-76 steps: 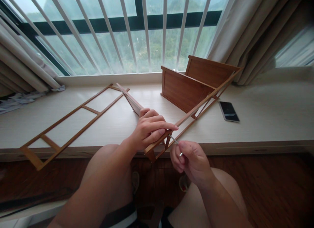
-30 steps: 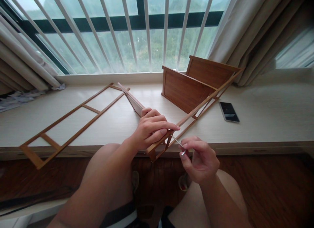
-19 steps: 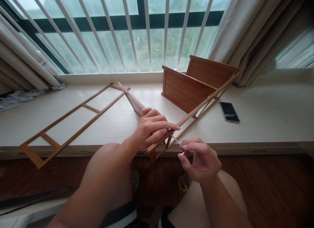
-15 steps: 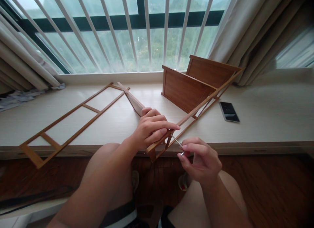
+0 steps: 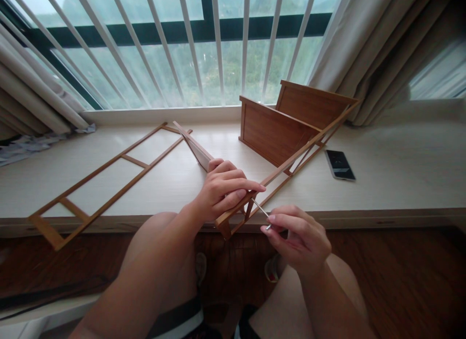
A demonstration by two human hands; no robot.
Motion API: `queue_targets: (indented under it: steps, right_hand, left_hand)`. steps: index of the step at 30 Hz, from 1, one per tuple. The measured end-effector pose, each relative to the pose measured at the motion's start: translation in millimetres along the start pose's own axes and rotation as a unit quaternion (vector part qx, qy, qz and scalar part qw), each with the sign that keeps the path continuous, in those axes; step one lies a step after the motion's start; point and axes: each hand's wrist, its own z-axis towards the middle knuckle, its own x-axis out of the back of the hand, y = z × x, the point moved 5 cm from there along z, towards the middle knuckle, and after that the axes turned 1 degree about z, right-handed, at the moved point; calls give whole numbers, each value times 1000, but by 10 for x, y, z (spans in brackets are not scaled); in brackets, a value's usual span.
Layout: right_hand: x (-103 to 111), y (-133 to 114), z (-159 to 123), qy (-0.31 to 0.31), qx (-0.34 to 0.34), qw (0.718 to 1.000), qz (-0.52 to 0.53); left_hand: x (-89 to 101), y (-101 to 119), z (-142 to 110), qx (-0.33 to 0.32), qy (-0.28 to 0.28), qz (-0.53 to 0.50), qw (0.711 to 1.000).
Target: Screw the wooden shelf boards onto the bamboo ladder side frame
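Note:
My left hand [image 5: 225,188] is wrapped over the near end of a partly assembled wooden shelf [image 5: 291,159], where one board meets the slatted side frame. Its index finger lies stretched along the frame's edge. My right hand [image 5: 300,237] pinches a thin silver hex key [image 5: 260,207] between thumb and fingers. The key's far tip meets the wood just below my left fingers; whether it sits in a screw is too small to tell. Two brown panels [image 5: 276,132] stand up from the far part of the frame. The near board partly hides behind my left hand.
A second ladder-like wooden frame [image 5: 120,195] lies at the left, its near end jutting past the edge of the white sill [image 5: 204,217]. A phone [image 5: 340,165] rests right of the shelf. Curtains [image 5: 345,47] and a barred window stand behind.
My right hand has shifted very slightly, with the hex key still pinched in it. My left hand and the shelf hold almost the same position; the whole view has moved a little.

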Motion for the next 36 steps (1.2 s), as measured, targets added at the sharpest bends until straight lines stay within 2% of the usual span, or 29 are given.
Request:
queue_targets:
  steps: [11,16,27,36]
  right_hand:
    - [-6,50,-66,57,-69,996,10]
    - [-24,64,-72,81,-107,990,50]
    - [-68,100,-104,60,-155,984,64]
    - [-63,58,-59,72,-105,991,39]
  left_hand:
    - [-5,-12,2,-3,0,6,1000]
    - [3,1,5,-1,3,1,1000]
    - [-1,0,2,-4,7,7,1000]
    - [-8,-14,3,-8,6,19,1000]
